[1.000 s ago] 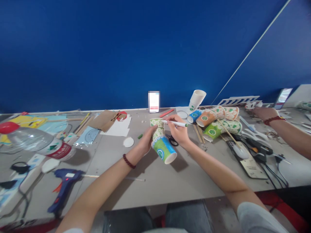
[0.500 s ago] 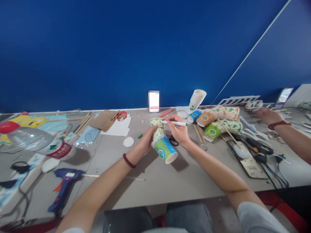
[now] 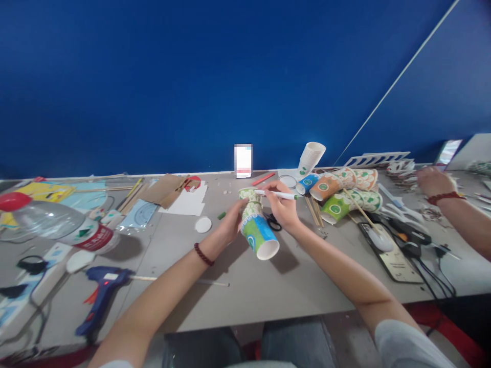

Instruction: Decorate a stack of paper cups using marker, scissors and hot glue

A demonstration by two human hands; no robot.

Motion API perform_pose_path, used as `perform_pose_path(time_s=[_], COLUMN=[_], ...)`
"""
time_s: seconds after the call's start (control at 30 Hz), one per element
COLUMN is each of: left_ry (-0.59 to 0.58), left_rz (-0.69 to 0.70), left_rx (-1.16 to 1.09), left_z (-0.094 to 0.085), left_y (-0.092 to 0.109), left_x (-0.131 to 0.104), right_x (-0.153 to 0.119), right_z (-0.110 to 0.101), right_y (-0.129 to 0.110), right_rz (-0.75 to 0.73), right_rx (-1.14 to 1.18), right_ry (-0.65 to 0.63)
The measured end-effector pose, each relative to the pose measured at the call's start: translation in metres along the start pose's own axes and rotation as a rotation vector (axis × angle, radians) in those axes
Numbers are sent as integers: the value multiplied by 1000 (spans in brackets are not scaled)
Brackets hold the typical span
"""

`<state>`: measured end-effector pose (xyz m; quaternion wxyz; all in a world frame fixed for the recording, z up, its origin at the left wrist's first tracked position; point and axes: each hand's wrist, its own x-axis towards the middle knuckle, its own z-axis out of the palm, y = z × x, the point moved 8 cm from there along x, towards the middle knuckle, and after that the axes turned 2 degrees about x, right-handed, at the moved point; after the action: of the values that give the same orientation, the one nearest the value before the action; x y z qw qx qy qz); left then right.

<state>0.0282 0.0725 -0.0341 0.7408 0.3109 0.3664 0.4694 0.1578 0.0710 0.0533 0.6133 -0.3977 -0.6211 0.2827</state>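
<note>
Two paper cups [image 3: 261, 236], seemingly joined end to end, are clamped in your left grip [image 3: 231, 221], tilted above the middle of the surface [image 3: 238, 309], one open mouth turned toward its near edge. Your right grip [image 3: 283, 207] is closed around a white marker [image 3: 282, 194], its tip at the farther cup's rim; I cannot tell whether it touches. Black scissors [image 3: 276, 226] lie just beneath that grip. A white disc [image 3: 203, 224] and a small green stub [image 3: 221, 215] lie left of the cups. A phone [image 3: 243, 162] stands at the far edge; a blue glue gun [image 3: 100, 301] lies toward the near left corner.
</note>
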Motion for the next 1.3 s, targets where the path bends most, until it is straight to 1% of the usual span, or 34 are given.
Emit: perform_pose_path(time_s=[0.27,0.4,0.5,0.57,0.67,0.73,0.87,1.03,1.17,1.3], left_ry=[-53,-29,4,1,-19,-7,24,23,6,-12], left_rz=[-35,-69,-69,-83,-140,-167,-172,-190,-176,-213], left_rx=[7,18,14,3,-13,-16,-22,-36,-88,-104], left_z=[2,0,-1,0,1,0,-2,-2,2,7], left_y=[-5,-9,-8,-9,-14,-17,-17,-17,-12,-10], left_x=[3,3,1,0,-1,-1,-1,-2,-6,-10], right_x=[0,0,-1,-2,-2,-2,-3,-3,-1,0], right_z=[1,3,4,5,6,7,8,7,5,4], right_y=[-1,-5,-7,-8,-8,-9,-12,-10,-9,-10], right_rz=[-19,-43,-52,-55,-60,-61,-57,-40,-61,-58], right_rx=[13,-18,-36,-39,-43,-43,-36,-29,-60,-89], right_ry=[-6,-22,-38,-48,-58,-63,-77,-68,-54,-39])
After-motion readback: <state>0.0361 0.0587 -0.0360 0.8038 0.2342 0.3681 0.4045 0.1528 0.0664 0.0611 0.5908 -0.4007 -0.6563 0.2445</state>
